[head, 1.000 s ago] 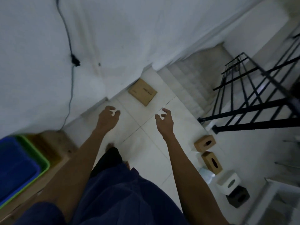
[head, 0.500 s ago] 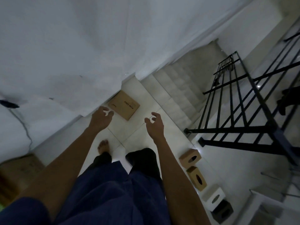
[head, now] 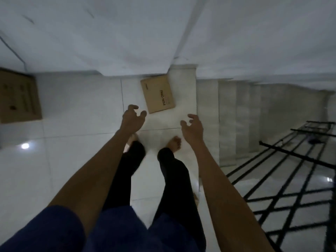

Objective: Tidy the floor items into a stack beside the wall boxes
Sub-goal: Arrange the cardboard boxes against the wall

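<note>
White wall fills the top. Pale tiled floor below it, glossy, with a light reflection at left. Grey stairs drop away on the right, starting just past the floor's edge. Black railing at lower right, blurred. Person seen from above: blue garment at the bottom, black trousers, both bare forearms stretched forward.

Big box, brown cardboard, sits on the floor at the left edge, against the wall; cut off by the frame.

Flat box, brown cardboard with dark print on top, lies flat on the floor at the wall's foot, far end touching or nearly touching the wall, just beside the top stair. Well apart from the big box.

Left hand hangs above the floor just beside the flat box's near corner, fingers loosely curled and spread, holding nothing; contact with the box cannot be told. Right hand near the box's near right side, apart from it, fingers loosely curled, holding nothing.

Bare right foot on the tile between the arms; left foot mostly hidden by the left arm.
</note>
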Tool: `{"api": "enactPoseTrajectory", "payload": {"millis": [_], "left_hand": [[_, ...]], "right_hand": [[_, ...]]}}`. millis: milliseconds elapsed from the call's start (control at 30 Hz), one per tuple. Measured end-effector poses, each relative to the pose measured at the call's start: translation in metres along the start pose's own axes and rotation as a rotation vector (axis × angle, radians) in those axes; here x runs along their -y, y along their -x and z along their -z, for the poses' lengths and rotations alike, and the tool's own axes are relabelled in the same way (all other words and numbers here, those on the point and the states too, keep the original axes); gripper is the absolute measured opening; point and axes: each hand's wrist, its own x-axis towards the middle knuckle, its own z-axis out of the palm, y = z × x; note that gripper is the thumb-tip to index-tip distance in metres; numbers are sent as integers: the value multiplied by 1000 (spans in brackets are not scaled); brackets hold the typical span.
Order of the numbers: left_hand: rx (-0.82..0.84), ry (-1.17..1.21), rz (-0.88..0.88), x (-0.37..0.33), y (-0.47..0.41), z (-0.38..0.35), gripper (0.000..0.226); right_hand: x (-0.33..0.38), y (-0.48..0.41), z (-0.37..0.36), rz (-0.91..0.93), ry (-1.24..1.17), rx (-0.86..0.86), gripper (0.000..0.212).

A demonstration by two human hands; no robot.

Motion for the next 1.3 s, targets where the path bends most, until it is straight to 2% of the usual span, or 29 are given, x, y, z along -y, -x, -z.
{"api": "enactPoseTrajectory", "payload": {"millis": [133, 300, 433, 533, 667, 767, 900, 1100, 1300], "left_hand": [[-81, 72, 43, 42, -93, -75, 57], [-165, 155, 73, 121, -243, -182, 67], [-238, 225, 96, 174, -342, -254, 79], [-313, 248, 70, 192, -387, -289, 80], [-391, 294, 29, 191, -403, -306, 74], [-434, 277, 104, 180, -375, -296, 74], [-470, 243, 106, 155, -277, -247, 70], [-486, 311, 103, 103, -64, -126, 65], [-600, 482, 77, 44, 170, 15, 41]], "right_hand": [[-40, -117, -54, 84, 98, 61, 48], [-112, -282, -162, 140, 276, 118, 65], [-167, -397, -232, 142, 372, 14, 77], [-195, -454, -257, 138, 310, -65, 72], [-210, -473, -268, 268, 272, -85, 60], [-209, -442, -258, 281, 208, -27, 57], [-183, -346, -220, 288, 153, 9, 54], [-96, -133, -127, 326, 128, -57, 57], [23, 92, -24, 403, 20, -51, 43]]}}
